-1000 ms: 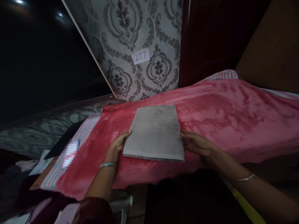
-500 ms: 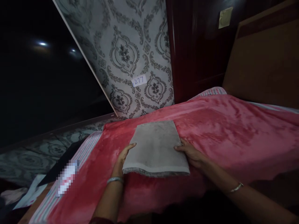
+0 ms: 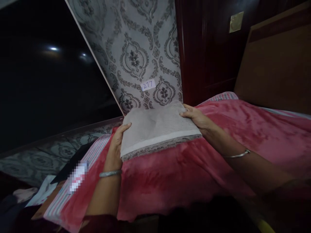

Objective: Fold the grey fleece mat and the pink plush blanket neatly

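Cloth [image 3: 157, 126], side edges in both hands [image 3: 118, 137] [image 3: 198, 119], seemingly hovers above blanket [image 3: 155, 184].

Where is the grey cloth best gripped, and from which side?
Probably by both side edges, coming from left and right together, thumbs on top: the grey cloth is broad, flat and soft-looking, so a grip at one edge alone might let it droop. The left hand and right hand hold it at those edges.
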A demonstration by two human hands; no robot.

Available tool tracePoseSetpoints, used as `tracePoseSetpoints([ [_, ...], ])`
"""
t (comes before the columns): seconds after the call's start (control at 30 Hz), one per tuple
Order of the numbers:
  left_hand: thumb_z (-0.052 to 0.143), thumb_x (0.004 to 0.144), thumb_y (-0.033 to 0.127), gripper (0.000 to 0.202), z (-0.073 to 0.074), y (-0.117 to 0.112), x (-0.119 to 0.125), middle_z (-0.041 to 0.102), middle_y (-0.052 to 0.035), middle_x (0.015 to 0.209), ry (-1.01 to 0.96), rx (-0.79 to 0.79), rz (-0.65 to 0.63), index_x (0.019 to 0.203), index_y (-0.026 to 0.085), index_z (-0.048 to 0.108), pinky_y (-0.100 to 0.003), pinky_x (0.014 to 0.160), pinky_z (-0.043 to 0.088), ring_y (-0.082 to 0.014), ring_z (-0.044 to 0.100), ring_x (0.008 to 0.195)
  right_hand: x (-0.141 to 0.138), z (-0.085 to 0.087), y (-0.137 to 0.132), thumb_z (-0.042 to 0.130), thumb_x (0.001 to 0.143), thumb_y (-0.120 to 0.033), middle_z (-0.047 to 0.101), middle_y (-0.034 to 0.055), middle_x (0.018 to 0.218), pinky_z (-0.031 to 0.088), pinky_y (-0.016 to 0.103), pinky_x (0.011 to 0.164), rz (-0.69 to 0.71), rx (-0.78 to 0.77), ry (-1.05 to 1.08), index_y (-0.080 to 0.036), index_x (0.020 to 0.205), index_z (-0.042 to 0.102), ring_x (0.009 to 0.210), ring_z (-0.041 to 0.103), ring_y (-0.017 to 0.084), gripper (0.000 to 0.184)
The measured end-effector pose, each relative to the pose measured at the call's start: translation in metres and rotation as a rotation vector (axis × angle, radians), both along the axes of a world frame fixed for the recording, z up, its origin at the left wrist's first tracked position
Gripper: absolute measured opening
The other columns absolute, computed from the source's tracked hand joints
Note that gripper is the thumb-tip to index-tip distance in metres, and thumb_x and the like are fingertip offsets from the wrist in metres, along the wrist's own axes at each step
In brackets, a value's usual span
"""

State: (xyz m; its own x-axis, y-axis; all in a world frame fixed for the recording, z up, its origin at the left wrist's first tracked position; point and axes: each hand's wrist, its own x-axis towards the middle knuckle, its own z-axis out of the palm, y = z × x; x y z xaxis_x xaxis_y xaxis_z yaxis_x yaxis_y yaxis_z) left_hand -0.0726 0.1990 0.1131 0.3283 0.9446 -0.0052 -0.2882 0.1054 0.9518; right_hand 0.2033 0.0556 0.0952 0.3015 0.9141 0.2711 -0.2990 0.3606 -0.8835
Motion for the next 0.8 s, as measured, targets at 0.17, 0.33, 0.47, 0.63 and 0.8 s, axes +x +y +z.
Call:
tracePoseSetpoints([
  [0.17,0.075,0.065,0.019,0.04,-0.038,0.011,-0.007,0.076,-0.0094,0.083,0.138,-0.009,-0.054,0.104,0.011,0.069,-0.037,0.073,0.062,-0.0269,0.074,0.077,0.0,-0.06,0.022,0.068,0.055,-0.021,0.071,-0.0002,0.101,0.052,0.027,0.064,-0.053,-0.031,0.017,-0.024,0.12,0.056,0.077,0.065,0.018,0.067],
  [0.33,0.071,0.072,0.015,0.022,-0.128,-0.004,-0.026,0.076,-0.0077,0.078,0.323,-0.198,-0.072,0.094,0.017,0.068,-0.039,0.074,0.061,-0.0292,0.074,0.084,-0.008,-0.17,0.02,0.06,0.054,-0.02,0.071,0.004,0.098,0.052,0.031,0.067,-0.047,-0.434,-0.029,-0.021,0.107,0.058,0.078,0.065,0.021,0.053],
  [0.47,0.075,0.072,0.02,0.027,-0.155,-0.017,-0.038,0.075,-0.0059,0.085,0.292,-0.185,-0.073,0.097,0.017,0.066,-0.034,0.083,0.059,-0.0249,0.073,0.09,-0.008,-0.19,0.007,0.064,0.061,-0.024,0.07,0.0042,0.103,0.054,0.033,0.077,-0.013,-0.433,-0.039,-0.022,0.106,0.058,0.085,0.065,0.02,0.045],
  [0.63,0.087,0.059,0.028,0.062,-0.159,-0.037,-0.04,0.073,-0.0093,0.104,0.297,-0.102,-0.109,0.115,0.017,0.063,-0.035,0.087,0.057,-0.0266,0.07,0.098,-0.012,-0.182,-0.005,0.075,0.061,-0.031,0.067,0.0041,0.109,0.053,0.033,0.079,0.049,-0.379,-0.065,-0.021,0.112,0.054,0.089,0.064,0.02,0.056],
  [0.8,0.081,0.068,0.033,0.069,-0.167,-0.046,-0.045,0.07,-0.0101,0.116,0.493,0.068,0.023,0.13,0.019,0.056,-0.035,0.087,0.055,-0.0266,0.067,0.102,-0.009,-0.189,-0.015,0.071,0.06,-0.033,0.065,0.004,0.113,0.053,0.035,0.082,-0.02,-0.361,-0.221,-0.021,0.124,0.049,0.093,0.063,0.022,0.069],
])
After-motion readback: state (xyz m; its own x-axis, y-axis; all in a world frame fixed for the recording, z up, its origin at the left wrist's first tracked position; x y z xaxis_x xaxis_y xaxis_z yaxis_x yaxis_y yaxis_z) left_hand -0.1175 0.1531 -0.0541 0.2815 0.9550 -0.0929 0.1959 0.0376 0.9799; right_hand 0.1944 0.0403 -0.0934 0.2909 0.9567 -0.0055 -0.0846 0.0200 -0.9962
